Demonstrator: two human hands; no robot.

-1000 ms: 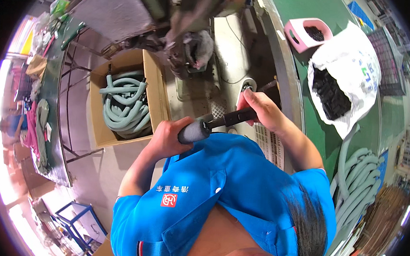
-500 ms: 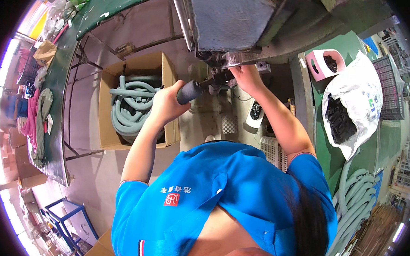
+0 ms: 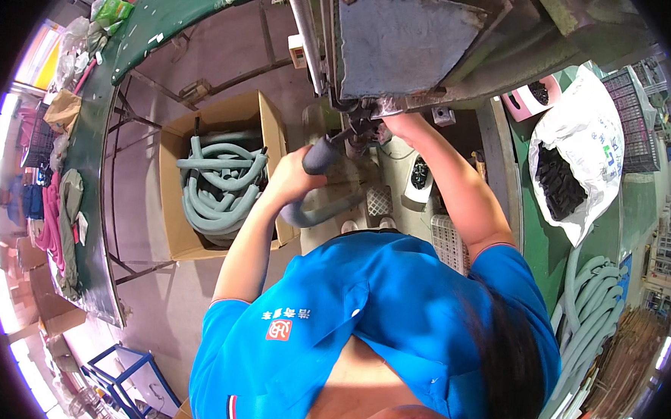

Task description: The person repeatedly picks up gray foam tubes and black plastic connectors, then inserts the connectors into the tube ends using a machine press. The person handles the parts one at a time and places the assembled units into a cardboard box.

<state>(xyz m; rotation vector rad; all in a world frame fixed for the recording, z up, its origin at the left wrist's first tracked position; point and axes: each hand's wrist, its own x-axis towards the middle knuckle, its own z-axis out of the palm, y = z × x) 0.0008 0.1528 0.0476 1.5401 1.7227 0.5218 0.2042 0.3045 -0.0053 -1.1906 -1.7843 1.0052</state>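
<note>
My left hand (image 3: 295,178) grips the grey hose (image 3: 319,157), right hand (image 3: 393,123) grasps its end at the machine (image 3: 404,54); I'd keep it straight.

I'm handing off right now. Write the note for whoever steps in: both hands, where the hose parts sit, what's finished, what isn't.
Left hand: gripping the grey hose by its dark end, aimed at the machine.
Right hand: up at the machine's underside; its grip is hidden.
Cardboard box at left holds coiled grey hoses. More hoses lie at right, below a white bag of black parts.
Done: some hoses boxed.
Left: this hose is not yet boxed.
</note>
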